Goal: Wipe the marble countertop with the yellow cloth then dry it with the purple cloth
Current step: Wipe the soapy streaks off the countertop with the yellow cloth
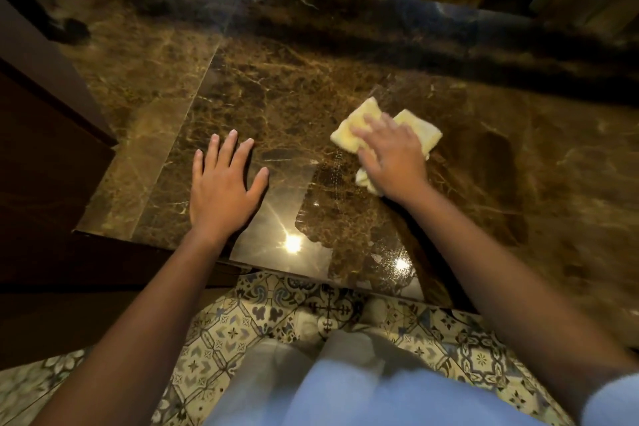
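Right hand (pixel 390 152): flat on yellow cloth (pixel 363 111), centre-right, pressing it to wipe. Left hand (pixel 224 183): released, fingers spread on table (pixel 311 79), likely bracing.

A home kitchen: marble countertop (pixel 311 86); patterned floor tiles (pixel 221 339).

Right hand (pixel 390 156) flat on yellow cloth (pixel 356 128), pressing it to the marble countertop (pixel 276 86); hand blurred; left hand (pixel 221 183) flat on the marble, fingers spread, well apart from cloth; lamp glare on the near edge; patterned floor tiles (pixel 242 322) below.
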`<act>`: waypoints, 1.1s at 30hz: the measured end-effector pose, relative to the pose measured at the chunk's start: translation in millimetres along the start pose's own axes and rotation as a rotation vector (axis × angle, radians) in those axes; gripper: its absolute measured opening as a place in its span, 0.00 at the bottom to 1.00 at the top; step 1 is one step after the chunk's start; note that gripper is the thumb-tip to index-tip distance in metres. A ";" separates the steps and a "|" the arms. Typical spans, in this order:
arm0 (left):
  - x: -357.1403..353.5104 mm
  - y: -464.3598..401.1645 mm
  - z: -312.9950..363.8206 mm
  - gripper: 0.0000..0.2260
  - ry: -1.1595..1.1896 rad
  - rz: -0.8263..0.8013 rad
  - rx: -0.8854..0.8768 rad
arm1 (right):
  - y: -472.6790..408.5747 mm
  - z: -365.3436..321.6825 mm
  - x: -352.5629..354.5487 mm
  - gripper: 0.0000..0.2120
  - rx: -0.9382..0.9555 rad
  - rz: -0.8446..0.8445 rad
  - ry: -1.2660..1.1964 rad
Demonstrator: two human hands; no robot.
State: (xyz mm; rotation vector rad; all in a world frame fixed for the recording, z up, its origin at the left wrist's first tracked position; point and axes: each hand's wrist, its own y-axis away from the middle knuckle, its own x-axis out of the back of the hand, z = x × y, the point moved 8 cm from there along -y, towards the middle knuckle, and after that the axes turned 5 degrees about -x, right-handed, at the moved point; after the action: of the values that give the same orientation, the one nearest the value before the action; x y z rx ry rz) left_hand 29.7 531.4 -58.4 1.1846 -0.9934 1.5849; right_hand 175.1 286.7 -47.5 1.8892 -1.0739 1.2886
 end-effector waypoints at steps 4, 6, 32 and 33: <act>-3.4 -0.6 -1.5 0.30 0.002 -0.014 -0.003 | 91.0 -28.3 -15.5 0.19 0.144 -0.004 -0.086; -3.8 -0.3 -1.0 0.29 0.005 -0.020 -0.001 | 125.3 -31.4 -15.9 0.17 0.180 -0.016 -0.162; -1.4 -5.1 11.3 0.30 0.081 0.045 0.143 | 122.1 -50.6 -18.0 0.20 0.169 0.052 -0.219; -1.4 -5.1 11.7 0.31 0.083 0.041 0.141 | 115.3 -43.0 -10.4 0.19 0.159 0.048 -0.295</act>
State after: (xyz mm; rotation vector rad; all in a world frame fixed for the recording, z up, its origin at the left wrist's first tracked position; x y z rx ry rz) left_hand 37.7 521.5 -56.7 1.1890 -0.8690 1.7465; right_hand 53.3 268.8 -38.2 2.2385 -1.1994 1.1748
